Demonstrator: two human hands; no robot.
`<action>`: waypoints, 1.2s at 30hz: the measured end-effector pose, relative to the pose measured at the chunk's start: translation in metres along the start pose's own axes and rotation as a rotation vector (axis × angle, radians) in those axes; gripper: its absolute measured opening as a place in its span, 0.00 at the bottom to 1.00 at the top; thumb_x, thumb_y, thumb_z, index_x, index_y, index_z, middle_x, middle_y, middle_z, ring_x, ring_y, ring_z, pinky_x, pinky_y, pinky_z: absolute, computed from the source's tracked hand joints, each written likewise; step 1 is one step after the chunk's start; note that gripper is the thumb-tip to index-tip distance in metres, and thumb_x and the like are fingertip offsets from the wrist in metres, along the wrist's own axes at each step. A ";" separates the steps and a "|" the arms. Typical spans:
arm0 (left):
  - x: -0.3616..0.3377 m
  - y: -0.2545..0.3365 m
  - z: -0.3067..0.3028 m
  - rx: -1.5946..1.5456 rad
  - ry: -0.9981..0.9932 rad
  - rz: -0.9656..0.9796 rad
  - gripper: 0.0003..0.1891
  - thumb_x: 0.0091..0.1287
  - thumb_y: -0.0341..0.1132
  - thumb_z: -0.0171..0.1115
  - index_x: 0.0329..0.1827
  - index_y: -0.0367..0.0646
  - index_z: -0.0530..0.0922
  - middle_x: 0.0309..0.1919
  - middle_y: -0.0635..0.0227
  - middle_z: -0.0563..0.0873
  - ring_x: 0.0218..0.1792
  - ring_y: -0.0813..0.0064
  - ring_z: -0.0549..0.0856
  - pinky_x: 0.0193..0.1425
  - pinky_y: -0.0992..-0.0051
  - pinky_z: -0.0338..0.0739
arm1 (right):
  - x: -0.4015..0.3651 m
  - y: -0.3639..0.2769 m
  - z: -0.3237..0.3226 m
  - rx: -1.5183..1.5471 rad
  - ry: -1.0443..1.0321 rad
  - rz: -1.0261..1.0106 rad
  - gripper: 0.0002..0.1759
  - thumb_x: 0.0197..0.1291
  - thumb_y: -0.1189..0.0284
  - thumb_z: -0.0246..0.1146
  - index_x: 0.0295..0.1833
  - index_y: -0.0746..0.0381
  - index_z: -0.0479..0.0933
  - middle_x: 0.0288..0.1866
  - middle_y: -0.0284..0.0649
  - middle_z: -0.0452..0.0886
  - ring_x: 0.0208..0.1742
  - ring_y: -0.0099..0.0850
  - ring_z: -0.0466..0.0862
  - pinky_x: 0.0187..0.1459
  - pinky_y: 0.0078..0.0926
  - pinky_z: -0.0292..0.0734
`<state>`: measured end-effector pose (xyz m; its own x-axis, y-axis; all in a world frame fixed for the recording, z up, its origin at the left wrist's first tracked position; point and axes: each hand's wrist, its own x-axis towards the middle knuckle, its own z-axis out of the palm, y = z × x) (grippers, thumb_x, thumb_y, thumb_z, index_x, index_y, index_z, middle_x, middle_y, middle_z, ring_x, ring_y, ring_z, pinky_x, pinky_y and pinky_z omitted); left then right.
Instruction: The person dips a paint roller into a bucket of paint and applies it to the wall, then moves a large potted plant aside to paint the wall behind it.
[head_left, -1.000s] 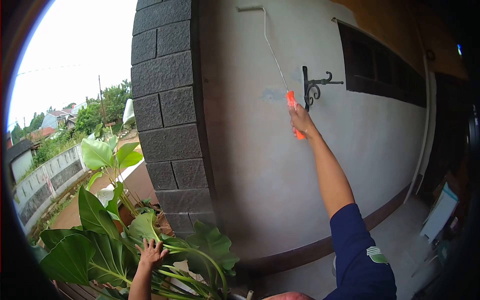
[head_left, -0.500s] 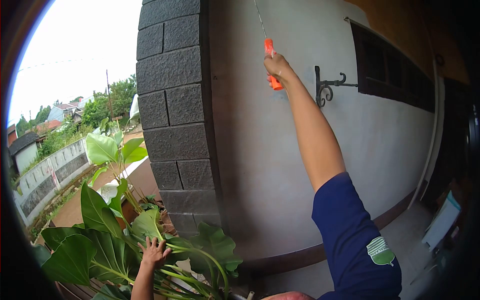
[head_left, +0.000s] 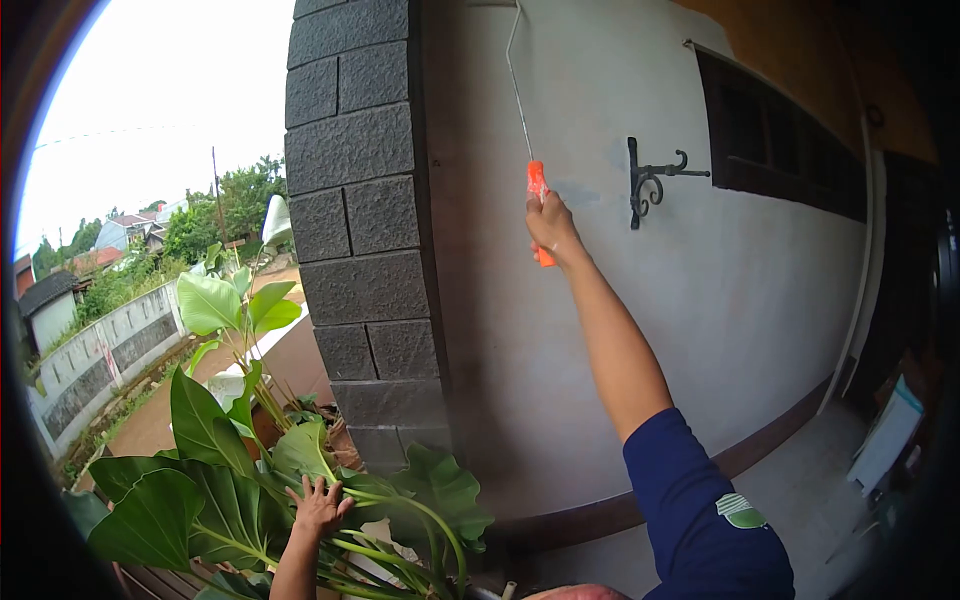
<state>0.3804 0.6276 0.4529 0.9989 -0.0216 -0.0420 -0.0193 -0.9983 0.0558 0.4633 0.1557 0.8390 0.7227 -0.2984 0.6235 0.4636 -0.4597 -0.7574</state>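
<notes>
My right hand (head_left: 552,228) is closed round the orange handle of a paint roller (head_left: 536,178), arm stretched up along the whitish wall (head_left: 580,380). The roller's bent wire frame rises to the top edge of the view, where its head is mostly cut off. Low on the left, my left hand (head_left: 318,508) lies with fingers spread against the leaves and stems of a big-leaved green plant (head_left: 235,500).
A dark stone-block pillar (head_left: 365,220) stands left of the wall. From the wall juts a black scrolled metal bracket (head_left: 645,180), right of my right hand, below a dark-framed window (head_left: 770,130). Outside, a low boundary wall (head_left: 120,335) runs along the path.
My right hand has come down the wall with the paint roller, bringing more of its wire frame into view. My left hand stays on the plant, fingers spread.
</notes>
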 end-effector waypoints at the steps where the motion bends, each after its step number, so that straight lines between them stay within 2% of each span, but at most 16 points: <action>1: -0.001 0.001 -0.001 0.008 0.001 -0.005 0.38 0.70 0.70 0.34 0.78 0.61 0.59 0.77 0.57 0.56 0.79 0.43 0.45 0.72 0.26 0.33 | 0.026 -0.019 -0.008 -0.015 0.001 -0.028 0.23 0.72 0.60 0.48 0.52 0.73 0.67 0.29 0.45 0.77 0.17 0.32 0.77 0.16 0.34 0.75; 6: 0.001 0.001 -0.001 -0.012 0.001 -0.023 0.37 0.70 0.70 0.35 0.77 0.62 0.61 0.77 0.58 0.56 0.79 0.43 0.44 0.72 0.26 0.33 | 0.120 -0.114 -0.045 -0.051 -0.034 -0.018 0.21 0.70 0.57 0.46 0.51 0.66 0.70 0.28 0.36 0.72 0.23 0.28 0.76 0.24 0.30 0.78; 9: 0.001 0.003 -0.002 -0.005 -0.009 -0.017 0.37 0.70 0.69 0.35 0.77 0.62 0.61 0.77 0.58 0.55 0.79 0.43 0.44 0.72 0.26 0.33 | 0.118 -0.140 -0.041 -0.026 -0.057 -0.016 0.21 0.70 0.57 0.46 0.50 0.65 0.70 0.29 0.35 0.72 0.26 0.27 0.76 0.27 0.28 0.79; 13: 0.000 0.004 0.001 0.001 -0.006 -0.004 0.36 0.70 0.69 0.35 0.77 0.62 0.61 0.77 0.58 0.55 0.79 0.42 0.45 0.71 0.25 0.33 | 0.085 -0.095 -0.001 0.022 -0.058 -0.011 0.22 0.71 0.58 0.46 0.53 0.68 0.69 0.32 0.41 0.76 0.23 0.30 0.79 0.22 0.32 0.80; 15: 0.003 0.003 0.001 0.006 0.003 0.008 0.36 0.71 0.68 0.35 0.77 0.61 0.60 0.77 0.57 0.55 0.79 0.42 0.45 0.71 0.25 0.33 | 0.037 -0.061 0.020 0.008 -0.026 -0.023 0.24 0.72 0.60 0.47 0.56 0.72 0.67 0.33 0.46 0.80 0.21 0.34 0.81 0.19 0.37 0.80; 19: 0.000 0.005 -0.001 0.011 -0.002 0.024 0.37 0.71 0.68 0.34 0.78 0.61 0.59 0.77 0.57 0.55 0.78 0.41 0.45 0.71 0.25 0.33 | -0.042 0.025 0.064 0.026 -0.015 0.037 0.23 0.73 0.60 0.48 0.56 0.71 0.63 0.28 0.48 0.79 0.17 0.34 0.79 0.16 0.34 0.77; 22: -0.001 0.001 0.000 0.020 0.000 0.021 0.37 0.71 0.68 0.34 0.78 0.60 0.58 0.77 0.57 0.55 0.79 0.42 0.44 0.72 0.25 0.33 | -0.060 0.031 0.069 0.083 -0.033 0.040 0.22 0.73 0.60 0.48 0.55 0.71 0.62 0.28 0.48 0.79 0.16 0.34 0.79 0.15 0.33 0.76; 25: -0.002 -0.002 0.002 0.012 0.001 0.020 0.36 0.71 0.67 0.34 0.78 0.60 0.58 0.78 0.57 0.55 0.79 0.42 0.44 0.72 0.25 0.33 | -0.021 -0.003 0.071 0.075 0.010 0.034 0.23 0.73 0.60 0.49 0.56 0.71 0.62 0.29 0.48 0.79 0.16 0.34 0.79 0.15 0.33 0.77; 29: -0.001 -0.002 0.000 -0.003 0.013 0.019 0.36 0.72 0.67 0.34 0.78 0.60 0.59 0.78 0.57 0.55 0.78 0.42 0.45 0.72 0.25 0.34 | 0.047 -0.090 0.053 0.114 0.034 -0.020 0.23 0.72 0.59 0.49 0.57 0.70 0.65 0.32 0.45 0.79 0.21 0.31 0.80 0.19 0.34 0.80; 33: 0.002 -0.003 0.000 -0.024 0.008 0.010 0.37 0.71 0.68 0.35 0.77 0.60 0.60 0.78 0.57 0.55 0.79 0.42 0.45 0.72 0.25 0.32 | 0.116 -0.170 0.028 0.181 -0.034 -0.056 0.19 0.67 0.64 0.50 0.57 0.66 0.69 0.34 0.40 0.77 0.24 0.29 0.79 0.22 0.32 0.81; 36: 0.004 -0.002 -0.001 -0.031 -0.011 0.011 0.37 0.71 0.68 0.35 0.77 0.60 0.60 0.78 0.57 0.54 0.79 0.42 0.44 0.72 0.25 0.32 | 0.142 -0.216 0.008 0.134 -0.017 -0.039 0.22 0.61 0.70 0.48 0.60 0.65 0.68 0.33 0.38 0.76 0.25 0.27 0.78 0.24 0.30 0.81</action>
<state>0.3843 0.6300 0.4539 0.9981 -0.0334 -0.0519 -0.0288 -0.9958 0.0870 0.4698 0.2194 1.0899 0.7111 -0.2678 0.6501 0.5545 -0.3549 -0.7527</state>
